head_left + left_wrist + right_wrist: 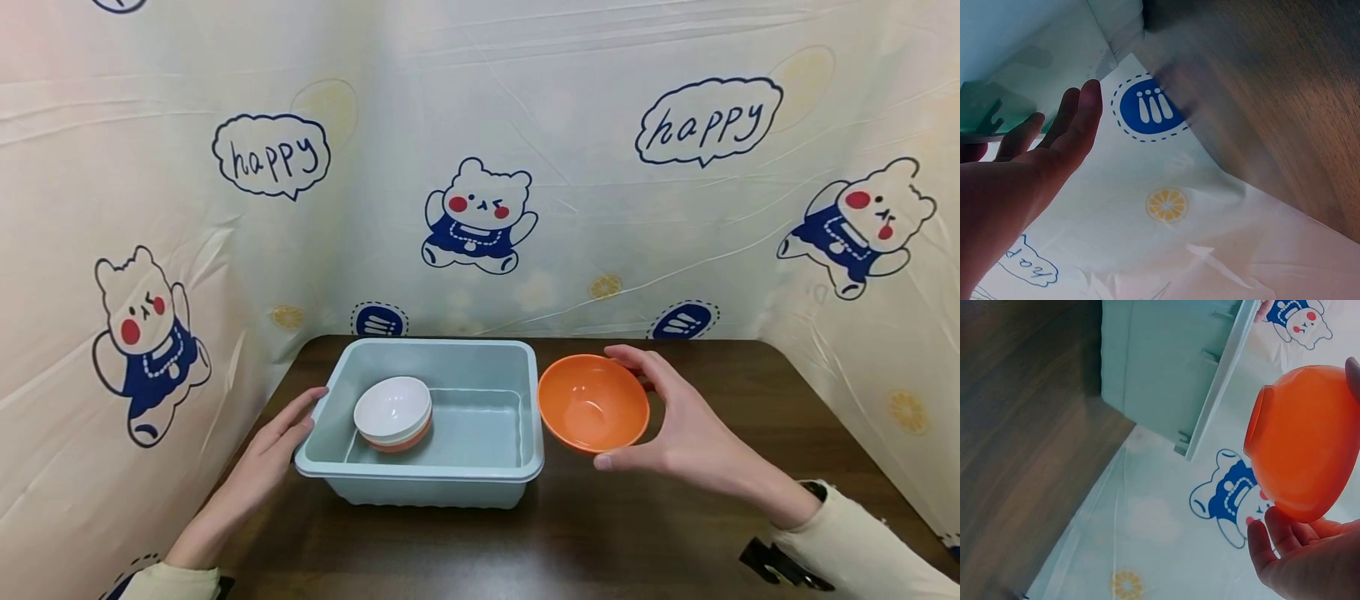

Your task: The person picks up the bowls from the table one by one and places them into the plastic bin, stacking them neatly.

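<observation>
My right hand [678, 421] grips an orange bowl [592, 403], thumb at its near side and fingers at the far side. The bowl is just right of a pale blue-green plastic basin [435, 472], its inside facing up toward me. In the right wrist view the orange bowl [1307, 437] is off the table, its foot ring showing. On the basin's left rim rests my left hand [266, 454], its fingers fairly straight along the outer wall in the left wrist view. Inside the basin at left sits a stack of bowls, a white bowl [393, 408] on top and an orange one [402, 445] underneath.
The basin stands on a dark brown wooden table [480, 550]. A pale curtain [585, 225] printed with bears and "happy" bubbles surrounds the table at the back and sides. The right part of the basin's floor [480, 429] shows beside the stack.
</observation>
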